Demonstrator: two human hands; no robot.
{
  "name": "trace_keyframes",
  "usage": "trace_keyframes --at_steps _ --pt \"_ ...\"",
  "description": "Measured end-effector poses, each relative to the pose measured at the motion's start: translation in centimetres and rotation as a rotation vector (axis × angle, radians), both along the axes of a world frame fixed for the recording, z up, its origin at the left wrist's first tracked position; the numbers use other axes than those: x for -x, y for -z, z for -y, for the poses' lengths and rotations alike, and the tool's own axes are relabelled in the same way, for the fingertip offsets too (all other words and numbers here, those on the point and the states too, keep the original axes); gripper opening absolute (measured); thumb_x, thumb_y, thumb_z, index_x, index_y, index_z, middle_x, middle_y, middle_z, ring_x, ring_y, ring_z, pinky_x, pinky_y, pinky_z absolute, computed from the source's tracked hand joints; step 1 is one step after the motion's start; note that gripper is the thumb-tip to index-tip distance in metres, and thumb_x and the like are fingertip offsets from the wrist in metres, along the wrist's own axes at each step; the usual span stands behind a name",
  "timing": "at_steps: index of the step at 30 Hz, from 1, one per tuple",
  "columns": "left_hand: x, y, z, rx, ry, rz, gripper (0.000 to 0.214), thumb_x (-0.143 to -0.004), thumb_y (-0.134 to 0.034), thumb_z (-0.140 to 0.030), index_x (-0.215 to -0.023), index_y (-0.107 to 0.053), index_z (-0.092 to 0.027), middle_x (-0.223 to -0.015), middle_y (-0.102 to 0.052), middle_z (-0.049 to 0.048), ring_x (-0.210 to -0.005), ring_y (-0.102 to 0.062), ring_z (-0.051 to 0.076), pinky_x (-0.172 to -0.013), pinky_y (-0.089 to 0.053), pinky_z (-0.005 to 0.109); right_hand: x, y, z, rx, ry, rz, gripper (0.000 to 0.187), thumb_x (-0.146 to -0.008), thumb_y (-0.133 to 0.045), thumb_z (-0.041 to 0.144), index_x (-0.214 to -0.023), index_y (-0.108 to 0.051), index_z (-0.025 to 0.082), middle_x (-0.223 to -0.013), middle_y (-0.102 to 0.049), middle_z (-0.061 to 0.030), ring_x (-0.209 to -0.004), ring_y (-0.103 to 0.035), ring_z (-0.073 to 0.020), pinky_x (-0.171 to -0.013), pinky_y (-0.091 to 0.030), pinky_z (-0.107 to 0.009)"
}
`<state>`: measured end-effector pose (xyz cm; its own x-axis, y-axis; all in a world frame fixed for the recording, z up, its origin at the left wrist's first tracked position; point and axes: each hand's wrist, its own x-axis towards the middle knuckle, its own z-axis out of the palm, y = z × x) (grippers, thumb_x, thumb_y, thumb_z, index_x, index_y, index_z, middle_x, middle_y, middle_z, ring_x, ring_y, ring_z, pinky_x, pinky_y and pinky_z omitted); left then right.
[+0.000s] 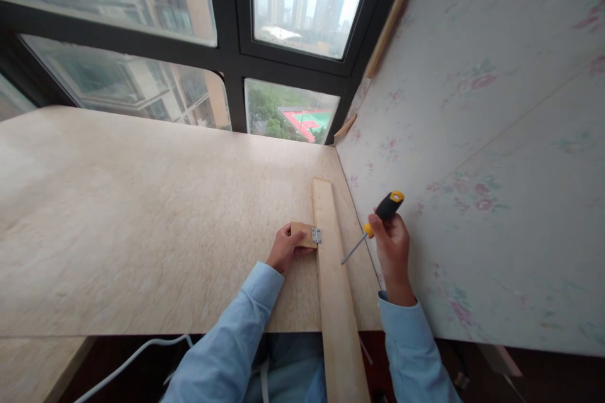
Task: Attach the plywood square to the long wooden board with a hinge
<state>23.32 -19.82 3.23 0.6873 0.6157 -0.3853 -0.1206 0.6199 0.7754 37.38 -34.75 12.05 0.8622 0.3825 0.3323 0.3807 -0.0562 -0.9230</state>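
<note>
My left hand (284,248) is closed on a small wooden block (301,234), thumb on top. A metal hinge (316,235) lies across the block's right end and the edge of a long wooden board (336,283). Screw heads seem to show on the hinge, too small to count. To the right, my right hand (393,249) grips a screwdriver (388,206) by its black and yellow handle. The shaft slants down to the left, its tip near the board's right edge; whether it touches I cannot tell.
The board runs over the front edge of a beige marble-patterned sill (165,220). A floral-papered wall (472,157) rises close on the right. Dark-framed windows (231,63) stand behind the sill. A white cable (137,352) hangs below the edge at left.
</note>
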Motion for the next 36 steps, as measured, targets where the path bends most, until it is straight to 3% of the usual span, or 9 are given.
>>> trace_keyframes --at_steps 3,7,10,14,24,31,36 --pt "0.1 -0.3 0.1 -0.017 -0.012 -0.010 0.029 -0.070 -0.075 -0.020 -0.094 -0.060 -0.013 -0.093 -0.069 0.0106 -0.076 -0.070 0.021 -0.060 -0.062 0.036 -1.2 0.7 0.8 0.359 -0.055 0.096 0.037 -0.080 -0.065 0.056 -0.084 -0.060 0.020 -0.067 -0.061 0.0008 -0.061 -0.056 -0.0166 -0.056 -0.042 -0.027" --pt "0.1 -0.3 0.4 -0.052 -0.043 -0.048 0.028 -0.072 -0.074 -0.020 -0.095 -0.060 -0.013 -0.094 -0.068 0.0111 -0.076 -0.070 0.022 -0.059 -0.061 0.036 -1.8 3.0 1.5 0.744 -0.050 0.197 0.028 -0.083 -0.059 0.048 -0.082 -0.063 0.019 -0.067 -0.064 -0.0020 -0.061 -0.058 -0.0188 -0.055 -0.037 -0.028" --pt "0.0 0.2 0.9 -0.117 -0.110 -0.098 0.028 -0.074 -0.073 -0.017 -0.097 -0.057 -0.013 -0.096 -0.067 0.0110 -0.076 -0.070 0.022 -0.058 -0.061 0.036 -1.7 4.6 1.7 0.911 -0.053 0.183 0.025 -0.085 -0.058 0.042 -0.086 -0.065 0.018 -0.073 -0.069 -0.0052 -0.065 -0.062 -0.0196 -0.056 -0.036 -0.027" --pt "-0.1 1.0 1.4 -0.210 -0.191 -0.136 0.030 -0.075 -0.071 -0.013 -0.100 -0.055 -0.014 -0.102 -0.066 0.0117 -0.080 -0.070 0.020 -0.059 -0.060 0.031 -1.2 5.7 1.8 1.026 -0.065 0.191 0.027 -0.088 -0.056 0.041 -0.092 -0.067 0.017 -0.081 -0.073 -0.0086 -0.072 -0.066 -0.0214 -0.058 -0.036 -0.027" --pt "-0.1 1.8 1.1 -0.239 -0.267 -0.173 0.049 -0.072 -0.070 -0.012 -0.116 -0.050 -0.013 -0.103 -0.067 0.0125 -0.084 -0.068 0.019 -0.063 -0.054 0.024 -0.6 6.8 1.8 1.117 -0.054 0.227 0.030 -0.091 -0.054 0.039 -0.106 -0.068 0.017 -0.092 -0.075 -0.0113 -0.086 -0.070 -0.0256 -0.067 -0.042 -0.029" --pt "0.1 1.8 1.2 -0.277 -0.268 -0.174 0.050 -0.069 -0.071 -0.013 -0.116 -0.053 -0.014 -0.104 -0.067 0.0127 -0.091 -0.067 0.022 -0.071 -0.055 0.028 0.1 7.9 2.9 1.056 -0.012 0.302 0.037 -0.091 -0.054 0.037 -0.119 -0.060 0.013 -0.107 -0.071 -0.0148 -0.101 -0.066 -0.0275 -0.079 -0.046 -0.031" --pt "0.1 2.2 1.2 -0.304 -0.263 -0.164 0.051 -0.070 -0.069 -0.011 -0.119 -0.053 -0.014 -0.106 -0.068 0.0130 -0.094 -0.068 0.022 -0.076 -0.056 0.030 0.5 8.5 4.1 1.002 -0.025 0.341 0.031 -0.092 -0.050 0.035 -0.116 -0.061 0.018 -0.104 -0.070 -0.0107 -0.101 -0.065 -0.0251 -0.079 -0.046 -0.030"
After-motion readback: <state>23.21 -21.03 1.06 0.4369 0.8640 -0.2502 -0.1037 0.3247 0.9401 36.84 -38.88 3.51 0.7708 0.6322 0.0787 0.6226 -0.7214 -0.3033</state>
